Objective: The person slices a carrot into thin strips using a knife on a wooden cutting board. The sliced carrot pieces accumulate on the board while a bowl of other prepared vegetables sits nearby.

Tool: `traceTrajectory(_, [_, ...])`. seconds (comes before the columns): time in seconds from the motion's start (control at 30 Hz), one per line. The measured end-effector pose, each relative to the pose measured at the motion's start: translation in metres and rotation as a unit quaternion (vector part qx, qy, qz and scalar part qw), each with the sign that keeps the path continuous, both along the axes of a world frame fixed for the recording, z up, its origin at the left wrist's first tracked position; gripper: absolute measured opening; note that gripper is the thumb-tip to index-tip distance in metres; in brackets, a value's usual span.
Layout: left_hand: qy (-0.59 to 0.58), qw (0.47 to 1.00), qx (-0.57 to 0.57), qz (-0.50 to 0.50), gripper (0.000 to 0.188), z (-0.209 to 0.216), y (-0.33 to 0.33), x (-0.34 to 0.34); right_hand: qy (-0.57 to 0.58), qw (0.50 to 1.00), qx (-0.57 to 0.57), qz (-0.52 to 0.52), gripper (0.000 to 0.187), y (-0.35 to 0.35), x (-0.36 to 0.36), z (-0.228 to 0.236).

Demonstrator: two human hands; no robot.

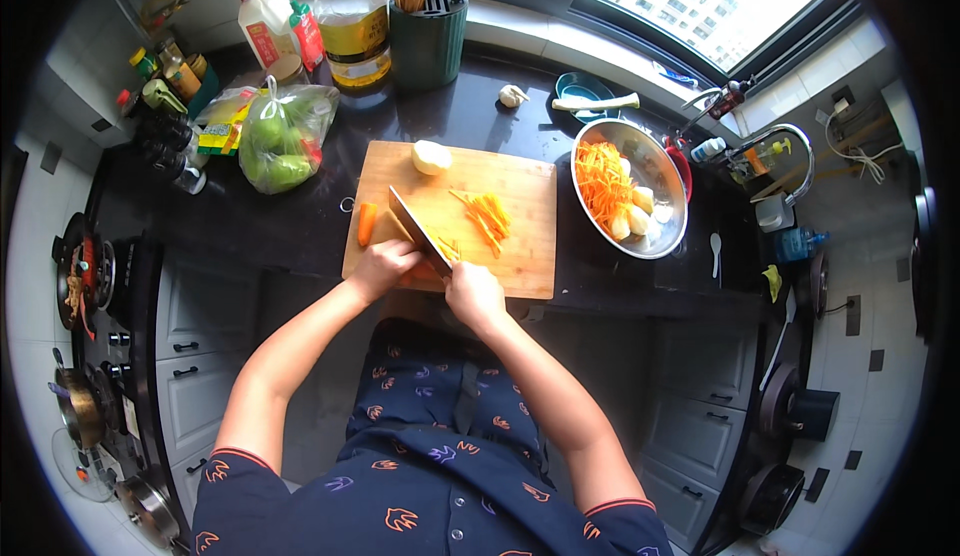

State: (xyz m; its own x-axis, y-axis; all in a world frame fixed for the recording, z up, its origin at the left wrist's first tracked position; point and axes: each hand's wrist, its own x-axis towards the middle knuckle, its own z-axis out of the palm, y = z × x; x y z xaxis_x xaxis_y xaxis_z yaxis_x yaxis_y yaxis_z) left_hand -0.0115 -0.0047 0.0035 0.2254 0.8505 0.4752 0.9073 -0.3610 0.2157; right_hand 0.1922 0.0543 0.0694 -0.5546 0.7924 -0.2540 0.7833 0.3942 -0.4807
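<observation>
My right hand grips a kitchen knife, its broad blade angled across a wooden cutting board. Beside the blade, the fingers of my left hand are curled down onto a piece of carrot, mostly hidden beneath them. Another carrot piece lies at the board's left side. Right of the knife is a small pile of carrot strips. A pale, peeled round vegetable rests near the board's far edge.
To the right, a steel bowl holds carrot strips and pale peeled pieces. Garlic and a peeler over a teal dish lie behind. At the back left are a bag of green produce, an oil jug and a chopstick holder.
</observation>
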Motion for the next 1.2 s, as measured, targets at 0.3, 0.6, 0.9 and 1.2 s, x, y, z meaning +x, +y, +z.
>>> traceTrajectory(0.3, [-0.002,1.000,0.000,-0.004,0.015,-0.004,-0.002,-0.001,0.019,0.999,-0.008,0.033,0.021,0.013,0.017,0.010])
traceTrajectory(0.6, [0.002,1.000,-0.006,0.010,0.021,-0.009,-0.004,0.001,-0.003,1.000,0.005,0.020,0.018,0.000,0.004,-0.004])
traceTrajectory(0.9, [0.051,0.998,-0.005,0.033,0.020,0.001,-0.004,0.001,0.046,0.998,-0.008,0.031,0.021,0.019,0.019,-0.005])
traceTrajectory(1.2, [0.017,0.999,0.027,0.029,0.015,-0.006,-0.005,0.003,0.027,0.998,-0.022,0.046,0.022,0.011,0.025,0.017])
